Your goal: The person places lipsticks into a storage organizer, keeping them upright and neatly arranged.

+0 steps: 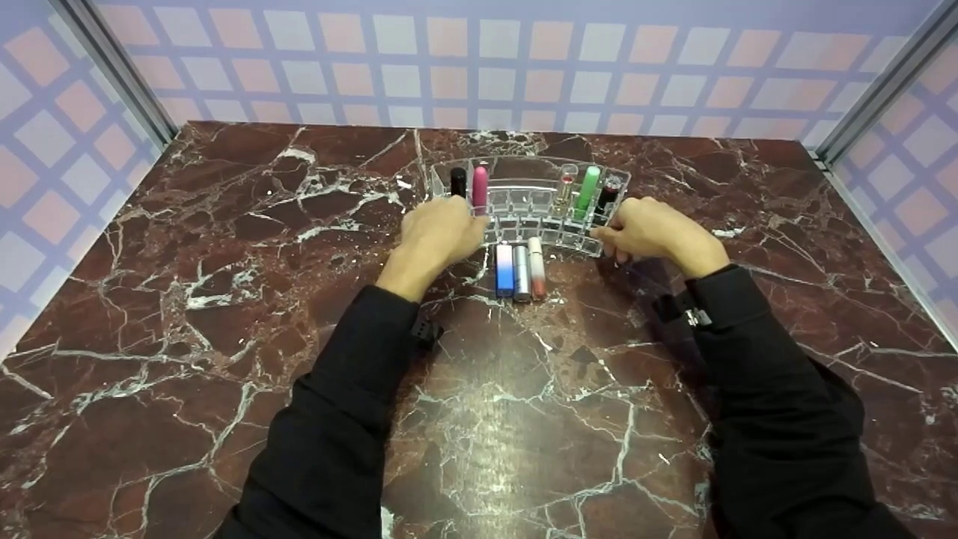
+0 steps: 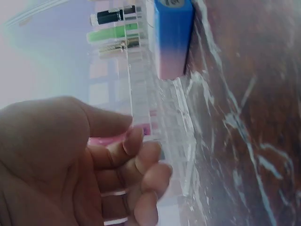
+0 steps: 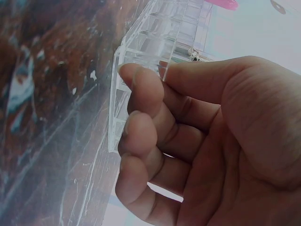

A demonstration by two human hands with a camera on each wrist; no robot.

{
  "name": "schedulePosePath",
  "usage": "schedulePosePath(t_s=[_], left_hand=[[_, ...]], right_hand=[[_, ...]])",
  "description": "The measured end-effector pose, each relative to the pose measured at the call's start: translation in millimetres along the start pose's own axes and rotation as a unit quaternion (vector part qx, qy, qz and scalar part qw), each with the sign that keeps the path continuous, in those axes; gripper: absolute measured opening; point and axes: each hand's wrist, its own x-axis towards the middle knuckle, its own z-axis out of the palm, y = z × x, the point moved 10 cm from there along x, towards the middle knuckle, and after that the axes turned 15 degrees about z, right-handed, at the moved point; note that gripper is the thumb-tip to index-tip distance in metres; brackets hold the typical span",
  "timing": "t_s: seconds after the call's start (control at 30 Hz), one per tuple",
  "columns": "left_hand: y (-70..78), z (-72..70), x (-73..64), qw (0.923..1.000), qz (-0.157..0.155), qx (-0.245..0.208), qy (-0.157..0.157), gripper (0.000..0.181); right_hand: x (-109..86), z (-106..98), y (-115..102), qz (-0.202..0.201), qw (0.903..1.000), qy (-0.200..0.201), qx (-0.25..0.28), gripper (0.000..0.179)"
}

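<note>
A clear curved lipstick organizer (image 1: 528, 201) stands on the marbled table. My right hand (image 1: 650, 227) is at its right front corner, and in the right wrist view the thumb and forefinger pinch its clear edge. My left hand (image 1: 441, 232) is at the left front, fingers loosely bent with a gap between thumb and forefinger. In the organizer stand a black tube (image 1: 458, 181), a pink tube (image 1: 480, 187), a clear-capped lipstick (image 1: 565, 191), a green tube (image 1: 587, 191) and a dark tube (image 1: 608, 196) at the right end.
In front of the organizer, side by side, are a blue-and-white box (image 1: 504, 271), a silver tube (image 1: 522, 273) and a white-and-red tube (image 1: 537, 268). Checked panels (image 1: 479, 67) rise behind the table and along both sides.
</note>
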Motion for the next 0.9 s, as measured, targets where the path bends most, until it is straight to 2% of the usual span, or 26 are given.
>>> schedulePosePath(t_s=[0.17,0.27,0.47,0.73,0.9], left_hand=[[21.6,10.2,2.2,0.9966,0.075,-0.022,-0.027,0.045],[26.2,18.2,2.5,0.9943,0.093,-0.021,-0.047,0.046],[20.6,25.4,2.2,0.9947,0.075,0.001,-0.071,0.043],[20.9,28.5,-1.4,0.9926,0.074,-0.007,-0.096,0.041],[18.2,30.2,-4.3,0.9911,0.065,-0.013,-0.116,0.032]], right_hand=[[0.5,0.6,0.2,0.003,1.0,-0.004,0.004,0.043],[1.0,1.1,0.4,0.006,0.9999,-0.007,0.005,0.045],[1.2,2.5,0.8,0.012,0.9999,-0.01,0.006,0.046],[0.5,2.5,1.2,0.015,0.9998,-0.012,0.007,0.045],[0.4,2.7,1.4,0.017,0.9997,-0.013,0.012,0.045]])
